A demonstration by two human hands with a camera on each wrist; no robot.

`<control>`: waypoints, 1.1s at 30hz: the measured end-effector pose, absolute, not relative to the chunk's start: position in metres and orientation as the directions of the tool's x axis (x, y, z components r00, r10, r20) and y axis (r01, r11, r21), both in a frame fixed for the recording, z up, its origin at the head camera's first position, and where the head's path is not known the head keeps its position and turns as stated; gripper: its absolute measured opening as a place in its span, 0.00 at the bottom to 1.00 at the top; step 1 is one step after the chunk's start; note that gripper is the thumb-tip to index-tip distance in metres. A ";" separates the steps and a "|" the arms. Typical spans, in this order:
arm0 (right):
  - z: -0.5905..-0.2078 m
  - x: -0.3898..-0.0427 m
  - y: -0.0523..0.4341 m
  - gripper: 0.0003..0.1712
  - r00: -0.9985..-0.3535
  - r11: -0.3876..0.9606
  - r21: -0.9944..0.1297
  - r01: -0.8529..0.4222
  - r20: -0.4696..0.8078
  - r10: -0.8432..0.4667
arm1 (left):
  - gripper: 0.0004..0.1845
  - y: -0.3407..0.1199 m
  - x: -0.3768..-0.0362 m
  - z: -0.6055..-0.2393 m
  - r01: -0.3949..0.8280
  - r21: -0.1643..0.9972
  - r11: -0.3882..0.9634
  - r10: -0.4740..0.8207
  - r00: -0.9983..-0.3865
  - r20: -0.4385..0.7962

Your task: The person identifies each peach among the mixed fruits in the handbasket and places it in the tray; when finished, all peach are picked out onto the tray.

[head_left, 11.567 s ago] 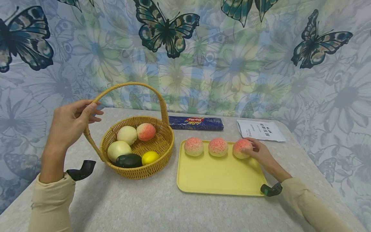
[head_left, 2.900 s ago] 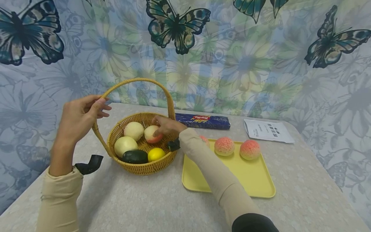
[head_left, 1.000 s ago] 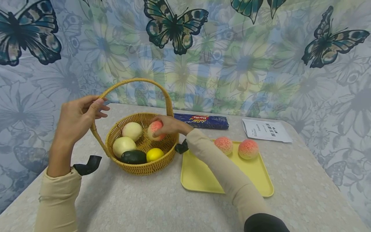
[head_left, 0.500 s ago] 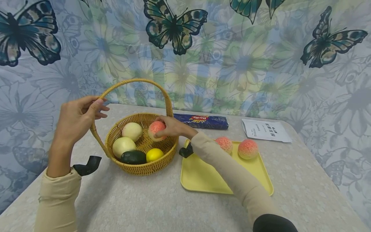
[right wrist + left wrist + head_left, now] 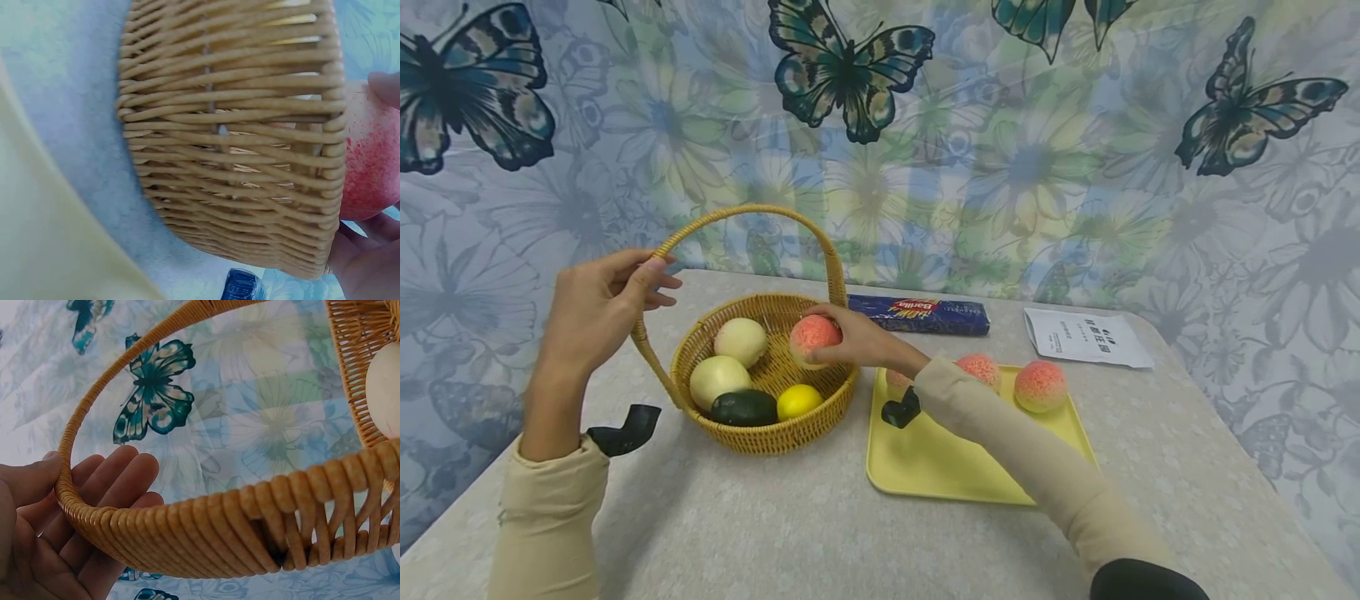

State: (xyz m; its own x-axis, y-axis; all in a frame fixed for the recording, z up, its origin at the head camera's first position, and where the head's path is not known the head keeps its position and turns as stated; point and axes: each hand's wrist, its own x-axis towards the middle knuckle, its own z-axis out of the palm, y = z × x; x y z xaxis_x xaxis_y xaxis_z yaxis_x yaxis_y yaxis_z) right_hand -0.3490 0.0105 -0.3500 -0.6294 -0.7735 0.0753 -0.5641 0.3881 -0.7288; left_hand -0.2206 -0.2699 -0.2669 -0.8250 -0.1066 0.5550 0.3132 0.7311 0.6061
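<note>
In the head view, a peach (image 5: 815,336) is gripped by the right hand (image 5: 857,340) just above the right rim of the basket (image 5: 765,433), fingers curled round its far side. The basket handle (image 5: 739,216) is held by the left hand (image 5: 597,307), thumb and fingers closed loosely about its left limb. Two pale fruits, a dark avocado (image 5: 744,407) and a lemon (image 5: 799,401) lie inside the basket. Beside it, a tray (image 5: 940,467) carries three peaches in a row, the leftmost mostly hidden by the right sleeve. A blue packet (image 5: 917,315) and a paper sheet (image 5: 1086,337) lie behind on the table (image 5: 790,533).

For the step to be done well, the peach is best lifted fully clear of the rim and passed in front of the handle's right limb, then carried over the tray's near, bare part so the row is not knocked. The basket is best kept steadied meanwhile.

In the left wrist view, the handle (image 5: 187,537) is seen resting across the palm (image 5: 37,550), with the thumb on top and the fingers (image 5: 119,481) nearly straight behind it; a light hold is judged, enough for steadying only.

In the right wrist view, the peach (image 5: 369,156) is seen against the basket's woven wall (image 5: 237,156), cupped from below by the fingers (image 5: 365,256); whether peach and wall touch cannot be told. A firm grip is advised, since a rub on the wicker could roll the fruit.
</note>
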 end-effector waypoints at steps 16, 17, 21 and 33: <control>-0.348 -0.335 0.021 0.39 -0.663 0.389 -0.747 -0.538 0.091 -0.743 | 0.19 -0.272 -0.225 -0.267 0.316 0.614 0.723 -0.105 -0.828 0.551; -0.348 -0.335 0.022 0.40 -0.664 0.386 -0.749 -0.539 0.096 -0.742 | 0.19 -0.273 -0.225 -0.267 0.319 0.615 0.721 -0.104 -0.828 0.551; -0.350 -0.331 0.025 0.40 -0.670 0.380 -0.746 -0.548 0.118 -0.733 | 0.20 -0.272 -0.224 -0.267 0.321 0.615 0.721 -0.104 -0.827 0.553; -0.358 -0.322 0.035 0.41 -0.680 0.297 -0.806 -0.512 0.169 -0.714 | 0.19 -0.269 -0.217 -0.271 0.303 0.607 0.734 -0.117 -0.825 0.553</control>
State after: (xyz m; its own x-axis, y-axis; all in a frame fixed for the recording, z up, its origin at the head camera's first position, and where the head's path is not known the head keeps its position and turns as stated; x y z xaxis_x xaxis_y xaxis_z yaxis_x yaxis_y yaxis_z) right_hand -0.3218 0.0345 -0.3581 -0.6795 -0.7139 0.1693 -0.5125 0.2967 -0.8058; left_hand -0.2168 -0.2686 -0.2707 -0.8252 -0.1166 0.5527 0.3032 0.7342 0.6075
